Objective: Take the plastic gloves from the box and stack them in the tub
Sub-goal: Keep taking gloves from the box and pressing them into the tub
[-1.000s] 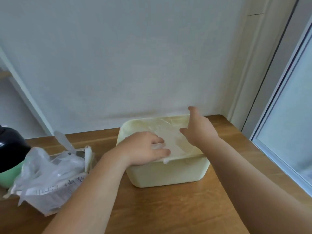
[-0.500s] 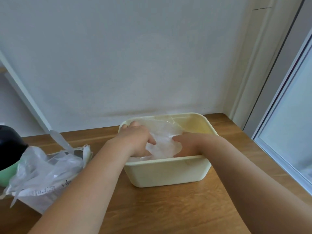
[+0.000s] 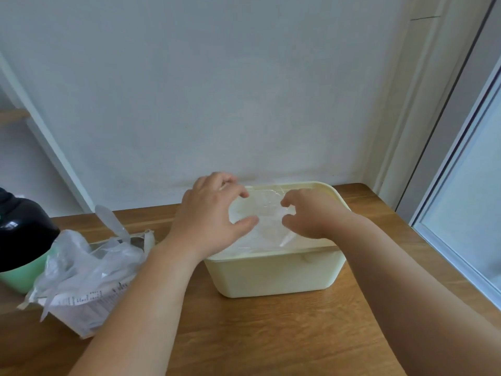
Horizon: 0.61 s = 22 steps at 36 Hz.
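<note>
both hands have come up out of the tub [image 3: 273, 275] since half a second ago, when they were pressed down inside it; they now hover at rim height.

the left hand [image 3: 211, 215] is over the tub's left rim, its fingers loosely curved and spread with a wide gap between them and the thumb, and nothing in that gap. the thumb tip lies at the edge of the clear plastic. the right hand [image 3: 311, 213] is over the right half of the tub, its fingers curved the same way. its fingertips are against the clear film, and i cannot tell whether they pinch it or only touch it.

the gloves [image 3: 264, 227] lie as a pale, crinkled stack inside the cream tub, between the two hands, with one corner poking up by the near wall.

the box [image 3: 84, 310] sits on the near left of the wooden table [image 3: 271, 343], well apart from the tub, with more clear plastic spilling from its open top. just left of it stands a black and green container [image 3: 21, 234]. a plain wall [image 3: 244, 90] is behind, and a window [image 3: 466, 199] is at the right.
</note>
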Tool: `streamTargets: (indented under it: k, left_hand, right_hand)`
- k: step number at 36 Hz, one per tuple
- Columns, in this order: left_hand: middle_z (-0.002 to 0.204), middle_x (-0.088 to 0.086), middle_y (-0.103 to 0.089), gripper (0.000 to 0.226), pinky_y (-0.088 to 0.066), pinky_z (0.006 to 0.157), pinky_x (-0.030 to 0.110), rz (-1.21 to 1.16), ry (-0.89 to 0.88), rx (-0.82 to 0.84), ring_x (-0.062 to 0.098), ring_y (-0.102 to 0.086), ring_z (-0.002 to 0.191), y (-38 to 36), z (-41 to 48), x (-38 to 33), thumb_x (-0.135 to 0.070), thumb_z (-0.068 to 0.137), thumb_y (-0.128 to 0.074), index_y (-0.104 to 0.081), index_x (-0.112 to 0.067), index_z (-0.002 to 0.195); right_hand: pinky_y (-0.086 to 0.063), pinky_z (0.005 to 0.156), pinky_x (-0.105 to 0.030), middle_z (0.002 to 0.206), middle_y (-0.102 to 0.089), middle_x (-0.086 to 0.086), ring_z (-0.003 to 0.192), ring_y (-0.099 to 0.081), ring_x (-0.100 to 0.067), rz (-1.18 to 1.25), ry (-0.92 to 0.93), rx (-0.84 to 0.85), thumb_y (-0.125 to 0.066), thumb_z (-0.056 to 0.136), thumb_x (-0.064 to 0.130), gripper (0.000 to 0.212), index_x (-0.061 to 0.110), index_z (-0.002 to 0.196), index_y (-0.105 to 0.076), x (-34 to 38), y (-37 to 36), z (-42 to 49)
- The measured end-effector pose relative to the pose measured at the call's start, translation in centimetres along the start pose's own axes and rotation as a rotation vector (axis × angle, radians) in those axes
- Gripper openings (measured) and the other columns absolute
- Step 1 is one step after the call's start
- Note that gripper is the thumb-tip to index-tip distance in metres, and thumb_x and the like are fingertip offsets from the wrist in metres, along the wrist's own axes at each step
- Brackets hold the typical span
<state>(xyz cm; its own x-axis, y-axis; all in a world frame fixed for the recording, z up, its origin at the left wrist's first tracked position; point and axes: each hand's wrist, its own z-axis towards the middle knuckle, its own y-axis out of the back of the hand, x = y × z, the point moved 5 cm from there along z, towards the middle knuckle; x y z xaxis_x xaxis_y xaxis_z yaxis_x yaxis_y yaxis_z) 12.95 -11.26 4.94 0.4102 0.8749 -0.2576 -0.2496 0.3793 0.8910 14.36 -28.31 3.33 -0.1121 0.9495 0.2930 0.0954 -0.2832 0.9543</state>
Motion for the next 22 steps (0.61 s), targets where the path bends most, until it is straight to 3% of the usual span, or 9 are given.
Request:
streamTargets:
  k: [3, 7, 11, 13, 16, 19, 22]
  left_hand:
    - [0.158, -0.014, -0.018, 0.076, -0.014, 0.116, 0.039, 0.046, 0.08, 0.364, 0.012, -0.012, 0.145, -2.3, -0.1, 0.1, -0.066, 0.08, -0.059, -0.033, -0.04, 0.146]
    - [0.155, -0.015, -0.029, 0.071, -0.024, 0.115, 0.034, 0.084, 0.124, 0.57, 0.012, -0.024, 0.144, -3.8, 0.4, 0.9, -0.064, 0.082, -0.058, -0.039, -0.036, 0.144]
    - [0.151, -0.01, -0.039, 0.058, -0.031, 0.112, 0.036, 0.133, 0.113, 0.665, 0.017, -0.032, 0.14, -4.2, 1.1, 0.8, -0.051, 0.088, -0.061, -0.045, -0.035, 0.142]
    - [0.145, -0.011, -0.045, 0.056, -0.034, 0.11, 0.034, 0.032, 0.143, 0.584, 0.014, -0.039, 0.135, -3.9, 1.1, 0.8, -0.057, 0.084, -0.062, -0.053, -0.034, 0.135]
    - [0.125, -0.017, -0.059, 0.042, -0.04, 0.103, 0.031, -0.156, 0.132, 0.314, 0.006, -0.05, 0.122, -2.0, 0.8, 0.9, -0.061, 0.08, -0.061, -0.069, -0.033, 0.111]
    - [0.101, -0.023, -0.058, 0.013, -0.039, 0.09, 0.023, -0.237, 0.096, 0.037, 0.002, -0.054, 0.107, 0.5, -0.4, 1.2, -0.048, 0.086, -0.063, -0.069, -0.036, 0.085]
    - [0.095, -0.024, -0.057, 0.007, -0.038, 0.08, 0.016, -0.303, 0.121, -0.109, 0.001, -0.055, 0.097, 2.5, -2.0, 1.9, -0.036, 0.088, -0.064, -0.069, -0.036, 0.083]
  right_hand:
    - [-0.032, 0.101, -0.025, 0.145, -0.042, 0.007, 0.131, -0.041, -0.015, 0.105, 0.043, 0.056, -0.057, 0.089, 0.034, 0.058, 0.028, 0.142, -0.038, 0.4, -0.4, -0.2]
    - [-0.023, 0.112, -0.033, 0.156, -0.023, 0.008, 0.142, -0.025, -0.017, 0.097, 0.002, 0.312, -0.064, 0.083, 0.048, 0.082, 0.03, 0.15, -0.021, 0.3, -2.4, -0.5]
    - [-0.024, 0.112, -0.036, 0.157, -0.02, 0.007, 0.142, -0.024, -0.018, 0.032, -0.048, 0.336, -0.065, 0.082, 0.051, 0.085, 0.028, 0.15, -0.02, -0.2, -2.7, -0.4]
    - [-0.026, 0.11, -0.032, 0.155, -0.025, 0.006, 0.14, -0.027, -0.017, 0.033, -0.031, 0.276, -0.063, 0.085, 0.047, 0.077, 0.026, 0.149, -0.026, -0.1, -2.0, -0.6]
    - [-0.031, 0.103, -0.025, 0.146, -0.041, 0.007, 0.132, -0.04, -0.014, 0.112, 0.001, 0.105, -0.059, 0.088, 0.045, 0.059, 0.024, 0.14, -0.042, 0.6, -0.2, -1.1]
    - [-0.032, 0.091, -0.017, 0.137, -0.05, 0.009, 0.124, -0.047, -0.011, 0.121, 0.07, -0.067, -0.054, 0.092, 0.041, 0.045, 0.023, 0.133, -0.05, 2.2, 1.3, -1.8]
    - [-0.033, 0.068, -0.008, 0.124, -0.059, 0.011, 0.105, -0.054, -0.004, 0.246, 0.163, -0.178, -0.055, 0.093, 0.036, 0.035, 0.022, 0.125, -0.057, 4.5, 1.8, -2.4]
